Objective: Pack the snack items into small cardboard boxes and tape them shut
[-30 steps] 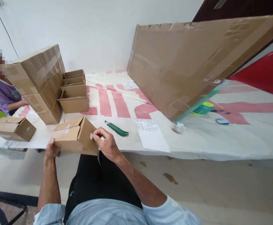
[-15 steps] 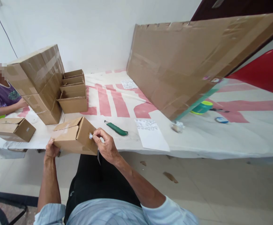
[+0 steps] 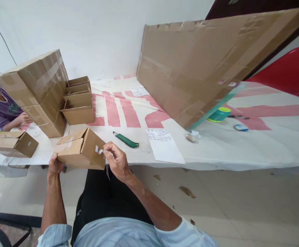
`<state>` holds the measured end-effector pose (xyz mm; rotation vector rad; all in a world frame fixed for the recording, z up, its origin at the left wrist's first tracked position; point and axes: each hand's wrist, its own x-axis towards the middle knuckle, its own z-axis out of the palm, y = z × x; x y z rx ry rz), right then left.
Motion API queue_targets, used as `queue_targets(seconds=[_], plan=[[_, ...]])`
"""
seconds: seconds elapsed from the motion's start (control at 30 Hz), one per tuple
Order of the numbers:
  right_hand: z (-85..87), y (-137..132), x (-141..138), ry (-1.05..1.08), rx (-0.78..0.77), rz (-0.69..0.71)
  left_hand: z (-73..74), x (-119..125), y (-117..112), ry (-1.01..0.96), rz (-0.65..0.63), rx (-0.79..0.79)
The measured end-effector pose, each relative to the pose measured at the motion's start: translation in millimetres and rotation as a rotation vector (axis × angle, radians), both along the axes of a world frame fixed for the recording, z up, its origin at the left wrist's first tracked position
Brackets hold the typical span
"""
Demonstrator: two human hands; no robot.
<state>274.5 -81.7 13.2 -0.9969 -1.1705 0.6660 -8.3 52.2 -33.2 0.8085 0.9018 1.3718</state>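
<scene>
A small taped cardboard box (image 3: 81, 149) rests at the near edge of the table. My left hand (image 3: 55, 164) grips its left end, fingers wrapped round the corner. My right hand (image 3: 116, 158) is at the box's right face, thumb and forefinger pinched on a small white sticker (image 3: 100, 151). Another small white sticker (image 3: 96, 148) is stuck on that face, just left of my fingertips.
A green utility knife (image 3: 126, 140) and a sticker sheet (image 3: 163, 145) lie right of the box. Open small boxes (image 3: 78, 109) and a large taped carton (image 3: 37, 87) stand behind. Another box (image 3: 13, 144) lies left, near a seated person (image 3: 4, 109). A big cardboard sheet (image 3: 203, 65) leans on the right.
My right hand has drawn slightly back from the box face, and a white sticker now shows on that face. The view has drifted a little to the right.
</scene>
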Motion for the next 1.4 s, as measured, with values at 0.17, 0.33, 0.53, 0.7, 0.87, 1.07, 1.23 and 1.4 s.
queue_targets(seconds=[0.17,0.33,0.53,0.7,0.87,1.07,1.23,1.4], plan=[[-3.8,-4.0,8.6,0.045,-0.005,-0.019,8.0,0.1,-2.8,0.018,-0.017,0.0],[-21.2,-22.0,56.5,-0.014,-0.033,-0.173,16.6,1.6,-1.3,0.079,0.018,-0.049],[-61.3,-63.2,148.9,-0.159,-0.256,-0.4,38.2,23.7,-5.7,0.121,-0.024,-0.008],[-84.0,-71.8,208.4,-0.249,-0.372,-0.501,54.2,35.5,-11.8,0.182,-0.015,-0.013],[-90.5,-40.2,244.8,-0.363,-0.438,-0.41,57.4,36.9,-9.8,0.209,-0.046,-0.031],[-97.9,-9.0,266.0,-0.462,-0.55,-0.309,59.5,41.9,-11.3,0.21,-0.034,-0.03],[-95.5,-2.9,271.3,-0.565,-0.579,-0.264,58.1,38.2,-7.5,0.22,-0.021,-0.041],[-91.7,4.4,270.2,-0.668,-0.615,-0.239,58.4,41.0,-5.7,0.21,-0.029,-0.038]])
